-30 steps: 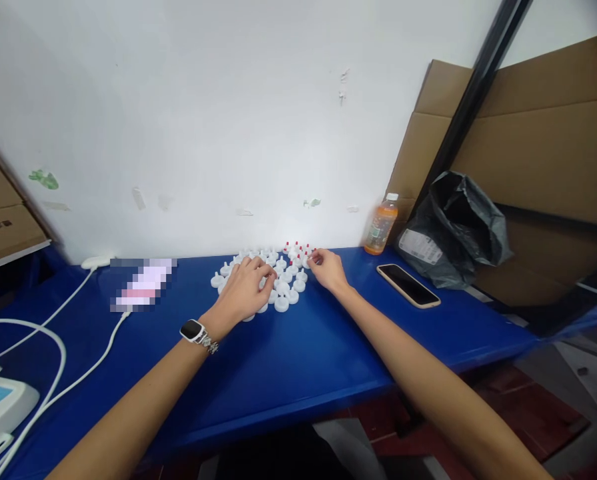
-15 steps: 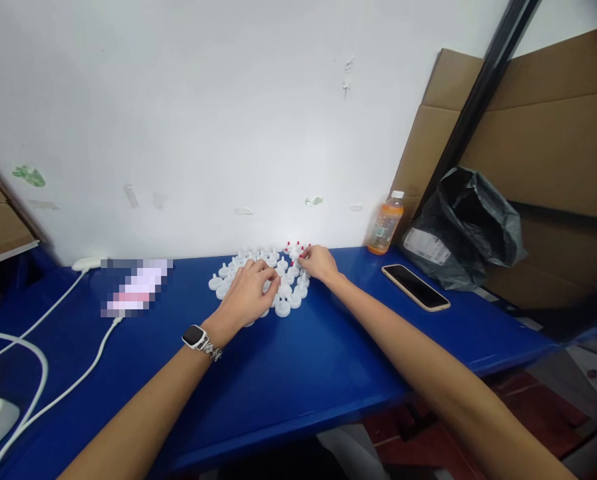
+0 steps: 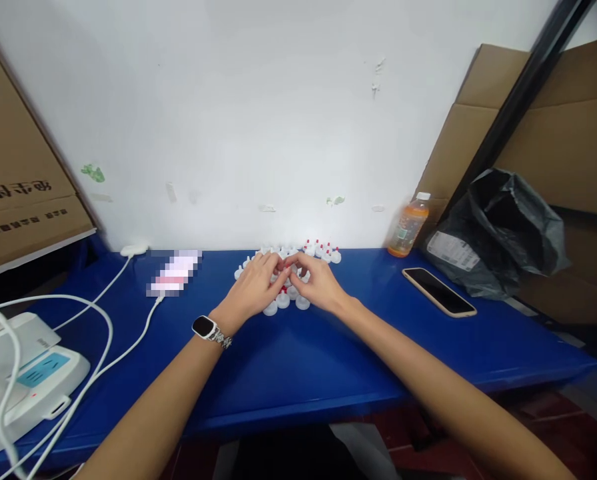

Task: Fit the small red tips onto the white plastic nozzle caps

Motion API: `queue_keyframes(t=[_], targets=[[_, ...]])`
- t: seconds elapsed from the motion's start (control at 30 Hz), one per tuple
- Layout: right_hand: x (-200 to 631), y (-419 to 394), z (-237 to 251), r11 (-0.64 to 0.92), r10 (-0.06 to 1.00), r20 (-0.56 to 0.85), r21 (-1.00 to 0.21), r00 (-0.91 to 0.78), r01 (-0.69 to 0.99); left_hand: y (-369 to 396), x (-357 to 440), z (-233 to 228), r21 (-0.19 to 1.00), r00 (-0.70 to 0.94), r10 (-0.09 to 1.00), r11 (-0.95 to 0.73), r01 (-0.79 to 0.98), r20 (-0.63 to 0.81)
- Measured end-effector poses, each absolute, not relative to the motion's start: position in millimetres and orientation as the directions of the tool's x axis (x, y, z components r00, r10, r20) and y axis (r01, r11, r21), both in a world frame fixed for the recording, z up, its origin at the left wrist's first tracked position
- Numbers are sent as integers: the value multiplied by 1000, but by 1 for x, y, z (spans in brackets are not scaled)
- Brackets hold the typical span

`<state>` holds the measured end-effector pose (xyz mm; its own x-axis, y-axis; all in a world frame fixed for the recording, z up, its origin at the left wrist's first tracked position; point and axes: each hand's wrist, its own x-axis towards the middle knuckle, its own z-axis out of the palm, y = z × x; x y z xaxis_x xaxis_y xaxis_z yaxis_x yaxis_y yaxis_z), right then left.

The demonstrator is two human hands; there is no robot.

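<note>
A cluster of white plastic nozzle caps (image 3: pixel 270 309), each a round base with a short spout, lies on the blue table. My left hand (image 3: pixel 256 283) and my right hand (image 3: pixel 321 283) meet over its middle, fingertips nearly touching. Their thumbs and forefingers close around a small red tip (image 3: pixel 287 265); the fingers hide most of what is under it. Just below the hands, more red shows among the front caps. Several red-tipped caps (image 3: pixel 325 253) stand in a group behind my right hand, near the wall.
To the right stand an orange drink bottle (image 3: pixel 408 227), a phone (image 3: pixel 438 291) and a dark plastic bag (image 3: pixel 493 240). On the left are a blurred-out device (image 3: pixel 176 270) on a white cable, a power strip (image 3: pixel 53 373) and a cardboard box (image 3: pixel 23 153).
My right hand has come from the red-tipped caps at the back to meet my left hand over the cluster. The view has turned left, bringing the power strip further into sight.
</note>
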<state>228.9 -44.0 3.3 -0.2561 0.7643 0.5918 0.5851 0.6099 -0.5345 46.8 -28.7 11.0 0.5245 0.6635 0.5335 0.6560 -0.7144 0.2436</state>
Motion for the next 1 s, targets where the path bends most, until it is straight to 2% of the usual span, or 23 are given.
queue_keyframes(t=[0.17, 0.27, 0.33, 0.5, 0.6, 0.7, 0.77, 0.8, 0.87, 0.93, 1.0], targets=[[220, -54, -4, 592, 772, 603, -566, -201, 574, -30, 47, 10, 120, 607, 622, -741, 661, 496], [221, -59, -5, 631, 731, 646, -518, -220, 577, -29, 50, 9, 146, 615, 588, -774, 616, 526], [221, -60, -4, 674, 666, 707, -433, -239, 599, -29, 53, 7, 254, 549, 627, -754, 606, 552], [216, -56, -2, 701, 508, 818, -212, -268, 680, -32, 71, 5, 677, 280, 820, -571, 464, 500], [216, -53, -1, 672, 516, 816, -197, -260, 714, -32, 75, 7, 850, 198, 907, -419, 320, 372], [222, -50, -2, 606, 566, 811, -285, -151, 743, -26, 64, 12, 899, 108, 940, -341, 274, 324], [229, -48, -3, 560, 606, 795, -396, -34, 728, -21, 51, 13, 839, 84, 914, -398, 372, 396], [233, -46, -3, 539, 634, 773, -457, 17, 708, -19, 44, 13, 785, 141, 895, -441, 435, 424], [239, -42, -5, 502, 691, 718, -558, 81, 660, -15, 33, 9, 599, 318, 827, -557, 575, 464], [246, -36, -5, 471, 713, 689, -610, 132, 637, -14, 28, 2, 409, 471, 768, -633, 657, 434], [255, -27, -4, 422, 704, 683, -622, 193, 660, -14, 28, -3, 304, 539, 748, -655, 691, 386]])
